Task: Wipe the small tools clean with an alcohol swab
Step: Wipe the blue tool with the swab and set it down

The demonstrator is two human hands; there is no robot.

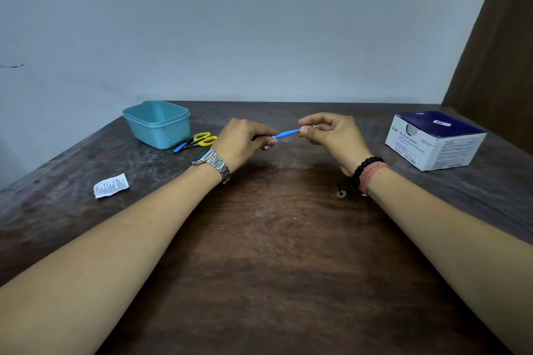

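Above the wooden table, right of the teal tub, the left hand and right hand each pinch an end of a blue tool; a white swab sits at the left fingertips.

Both hands are up over the middle of the table, the left hand and right hand pinching opposite ends of a slim tool stretched between them. Far left sits a tub, scissors just beside it on its right, a torn wrapper lying nearer, toward the left edge. Far right, the swab box.
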